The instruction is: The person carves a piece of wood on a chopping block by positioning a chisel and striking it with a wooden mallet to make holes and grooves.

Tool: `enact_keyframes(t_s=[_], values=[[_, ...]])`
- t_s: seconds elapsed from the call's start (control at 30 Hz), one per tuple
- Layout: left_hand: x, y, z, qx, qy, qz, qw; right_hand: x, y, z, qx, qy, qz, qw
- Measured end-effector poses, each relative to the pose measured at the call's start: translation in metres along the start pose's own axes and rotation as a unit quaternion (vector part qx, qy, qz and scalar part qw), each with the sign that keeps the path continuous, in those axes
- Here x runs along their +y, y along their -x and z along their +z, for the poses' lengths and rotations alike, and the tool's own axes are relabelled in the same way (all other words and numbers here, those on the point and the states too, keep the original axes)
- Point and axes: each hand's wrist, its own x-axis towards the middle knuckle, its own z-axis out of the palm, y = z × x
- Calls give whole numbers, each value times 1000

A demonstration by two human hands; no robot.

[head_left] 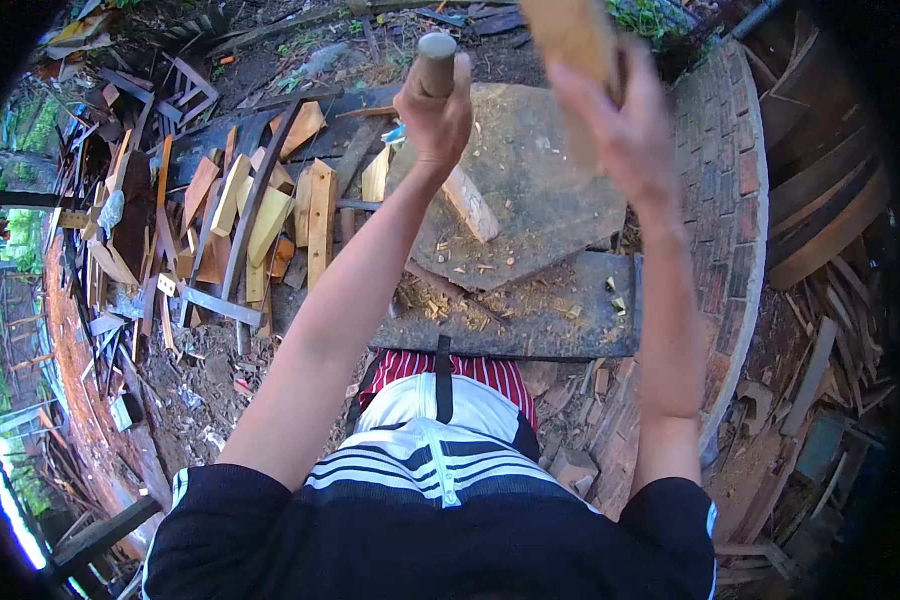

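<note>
Near the top centre, my left hand [438, 120] is closed round a thick rod-like handle [436, 65] whose round grey end points up at the camera. My right hand [625, 130], blurred by motion, grips a wooden block [573, 45] raised at the upper right. Below and between the hands, a short piece of wood [470, 205] lies on a worn slab [540, 200] strewn with chips. What the far end of the handle touches is hidden behind my left hand and forearm.
Cut wood pieces [270, 215] are heaped left of the slab. A dark board [560, 315] with wood chips lies nearer my body. A curved brick wall [715, 200] runs along the right, with scrap planks [830, 215] beyond it.
</note>
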Motion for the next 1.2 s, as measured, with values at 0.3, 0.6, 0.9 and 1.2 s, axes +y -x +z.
enact_keyframes(t_s=[0.3,0.6,0.9,1.2], values=[[17,0,5,-8,41,6,999,-63,-34,-19,-128,314,-175,925],[-2,0,-1,-39,42,-17,998,-18,-19,4,-100,231,-180,951],[-5,-34,-30,31,154,-198,967,156,85,50,-31,501,-78,861],[-54,-66,-48,107,172,-300,932,106,128,158,-93,361,16,928]])
